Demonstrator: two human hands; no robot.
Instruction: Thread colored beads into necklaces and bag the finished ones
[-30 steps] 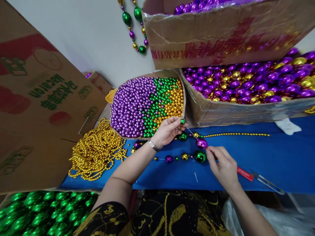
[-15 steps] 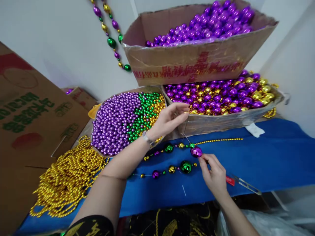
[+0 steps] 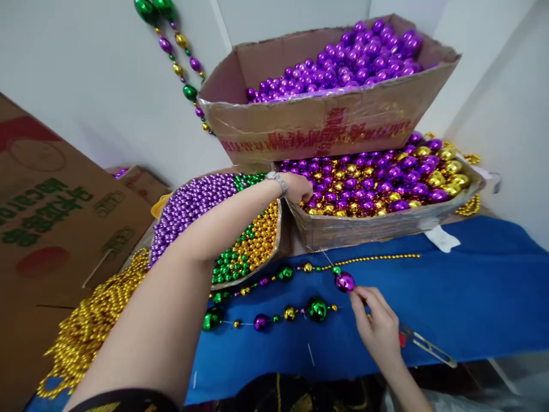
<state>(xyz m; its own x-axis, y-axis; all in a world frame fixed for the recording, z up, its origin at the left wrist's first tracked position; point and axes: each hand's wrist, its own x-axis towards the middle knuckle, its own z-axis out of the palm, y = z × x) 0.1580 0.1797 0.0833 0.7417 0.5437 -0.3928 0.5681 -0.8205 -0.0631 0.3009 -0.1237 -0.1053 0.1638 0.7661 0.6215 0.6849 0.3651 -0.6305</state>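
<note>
My left hand [image 3: 299, 189] reaches into the left end of the low cardboard box [image 3: 343, 230] of purple and gold beads. Its fingers curl downward, and their tips are hidden, so what they hold does not show. Above the blue cloth, my right hand [image 3: 375, 317] pinches the lower side of a large shiny purple bead [image 3: 344, 281]. A small green bead [image 3: 336, 270] touches that bead, and a thin needle or wire sticks out up and left from it. To the left lies a strand of green, gold and purple beads [image 3: 317, 309] in two rows.
A carton of purple beads [image 3: 330, 129] stands above the low box. Left are a box of small purple, green and gold beads [image 3: 193, 206], heaped gold bead strings [image 3: 98, 320] and a big carton [image 3: 55, 217]. A metal tool [image 3: 431, 346] lies right of my right hand on blue cloth [image 3: 484, 286].
My left hand has gone from above the box's near edge down into the purple and gold beads, its fingers now curled. My right hand keeps its pinch on the purple bead. The view has shifted slightly.
</note>
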